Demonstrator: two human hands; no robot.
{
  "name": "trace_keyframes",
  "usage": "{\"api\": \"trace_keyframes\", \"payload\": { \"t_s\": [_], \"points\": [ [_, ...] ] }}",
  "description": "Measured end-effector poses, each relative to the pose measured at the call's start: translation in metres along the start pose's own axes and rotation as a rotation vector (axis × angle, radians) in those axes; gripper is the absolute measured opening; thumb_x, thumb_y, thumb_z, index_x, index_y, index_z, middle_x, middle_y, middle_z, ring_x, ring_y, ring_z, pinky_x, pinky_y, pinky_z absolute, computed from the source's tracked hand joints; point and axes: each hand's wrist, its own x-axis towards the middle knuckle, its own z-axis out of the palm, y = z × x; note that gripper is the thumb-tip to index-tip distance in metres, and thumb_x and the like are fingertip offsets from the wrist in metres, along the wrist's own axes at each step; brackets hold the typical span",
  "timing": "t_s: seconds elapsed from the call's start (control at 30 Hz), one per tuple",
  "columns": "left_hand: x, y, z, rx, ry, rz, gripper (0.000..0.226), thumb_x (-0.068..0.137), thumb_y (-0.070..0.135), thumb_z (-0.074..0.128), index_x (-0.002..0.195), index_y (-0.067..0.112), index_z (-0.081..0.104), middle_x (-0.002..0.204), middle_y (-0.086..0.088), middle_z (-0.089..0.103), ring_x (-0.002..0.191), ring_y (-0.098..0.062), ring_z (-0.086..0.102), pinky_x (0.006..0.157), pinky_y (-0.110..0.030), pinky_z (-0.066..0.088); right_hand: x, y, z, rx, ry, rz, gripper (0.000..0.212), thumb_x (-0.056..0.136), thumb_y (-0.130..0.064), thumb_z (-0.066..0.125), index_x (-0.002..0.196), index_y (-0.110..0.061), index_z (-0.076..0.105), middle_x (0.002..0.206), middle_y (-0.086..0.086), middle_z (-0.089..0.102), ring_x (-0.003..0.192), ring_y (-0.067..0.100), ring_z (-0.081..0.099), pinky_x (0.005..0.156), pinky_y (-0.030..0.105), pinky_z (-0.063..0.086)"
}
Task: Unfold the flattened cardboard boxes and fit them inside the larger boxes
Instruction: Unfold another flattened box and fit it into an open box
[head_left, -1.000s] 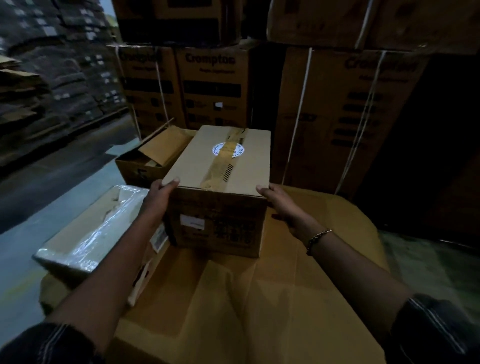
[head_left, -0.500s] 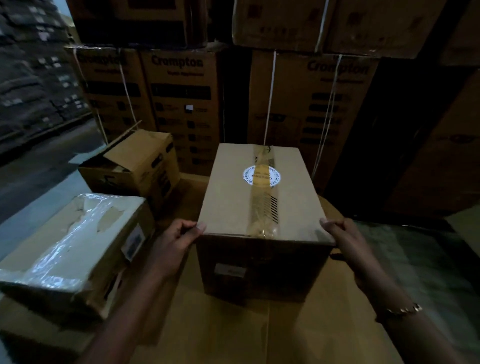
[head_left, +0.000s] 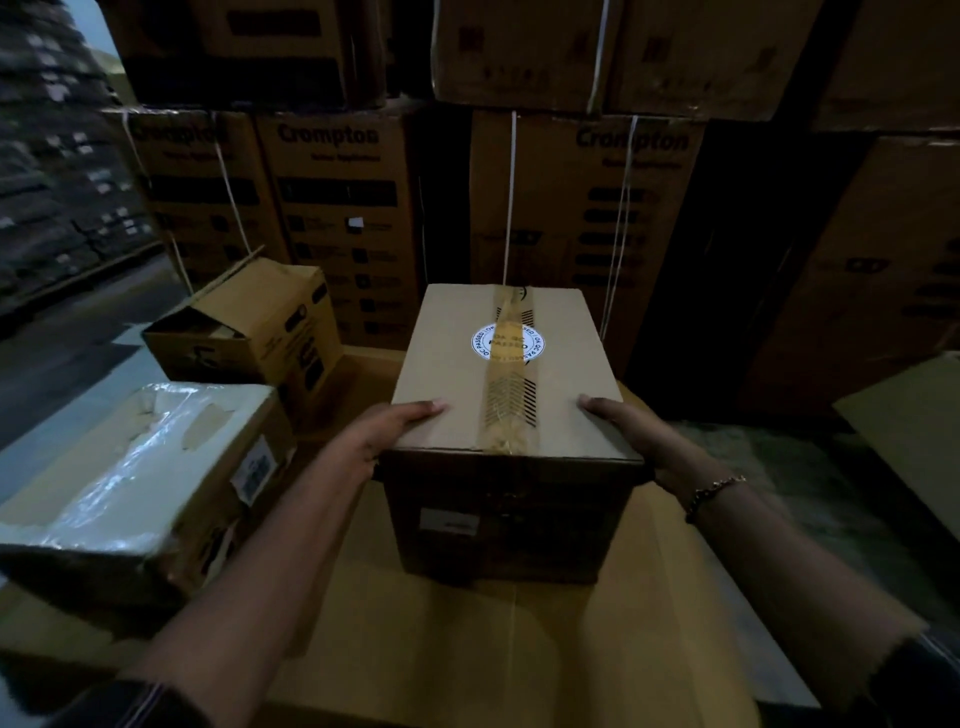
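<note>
A sealed brown cardboard box (head_left: 452, 364) with yellow tape and a round white sticker on its lid stands in the middle, on a wide flat cardboard surface (head_left: 467, 639). My left hand (head_left: 379, 436) grips its near left top edge, thumb lying on the lid. My right hand (head_left: 634, 431) grips the near right top edge the same way; a bracelet sits on that wrist. The fingers of both hands are hidden down the box's sides.
A box topped with white plastic wrap (head_left: 135, 467) lies at the left. Behind it stands a smaller open box (head_left: 260, 322) with a raised flap. Tall strapped Crompton cartons (head_left: 582, 208) form a wall behind. A flat cardboard sheet (head_left: 904, 431) lies at the right.
The sealed box has come nearer and toward the centre of the view. Both hands have shifted up so the thumbs now lie on the lid.
</note>
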Motion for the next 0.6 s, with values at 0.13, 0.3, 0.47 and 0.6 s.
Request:
{"api": "trace_keyframes", "payload": {
  "t_s": [0.13, 0.3, 0.47, 0.6],
  "points": [
    [0.001, -0.010, -0.016, 0.085, -0.011, 0.139, 0.110, 0.036, 0.070, 0.090, 0.129, 0.019, 0.061, 0.115, -0.004, 0.071, 0.102, -0.024, 0.068, 0.081, -0.036, 0.055, -0.017, 0.013, 0.008, 0.006, 0.102, -0.201, 0.052, 0.082, -0.055, 0.070, 0.120, -0.021, 0.061, 0.108, 0.001, 0.068, 0.094, 0.021, 0.066, 0.070, 0.032, 0.052],
    [0.006, -0.043, -0.021, -0.020, -0.026, 0.261, 0.099, 0.051, 0.044, 0.094, 0.136, 0.025, 0.047, 0.125, -0.003, 0.066, 0.110, -0.023, 0.066, 0.087, -0.039, 0.058, -0.034, 0.039, 0.020, 0.085, 0.052, -0.488, 0.045, 0.086, -0.036, 0.071, 0.120, -0.054, 0.047, 0.118, -0.021, 0.061, 0.103, 0.005, 0.064, 0.079, 0.027, 0.053],
    [0.023, -0.095, -0.010, 0.046, -0.063, 0.246, 0.111, 0.060, 0.021, 0.096, 0.149, 0.022, 0.031, 0.141, -0.002, 0.054, 0.131, -0.023, 0.051, 0.104, -0.040, 0.049, -0.023, 0.087, 0.025, -0.122, 0.107, -0.479, 0.062, 0.086, -0.031, 0.076, 0.136, -0.038, 0.040, 0.126, -0.020, 0.056, 0.115, 0.005, 0.057, 0.091, 0.027, 0.054],
    [0.022, -0.126, -0.002, 0.180, -0.060, 0.218, 0.106, 0.073, 0.033, 0.086, 0.156, 0.018, 0.022, 0.153, -0.008, 0.045, 0.135, -0.024, 0.049, 0.103, -0.034, 0.046, -0.008, 0.122, 0.030, -0.189, 0.136, -0.396, 0.058, 0.092, -0.014, 0.068, 0.129, -0.049, 0.040, 0.129, -0.016, 0.056, 0.118, 0.019, 0.060, 0.093, 0.039, 0.056]
  ]
}}
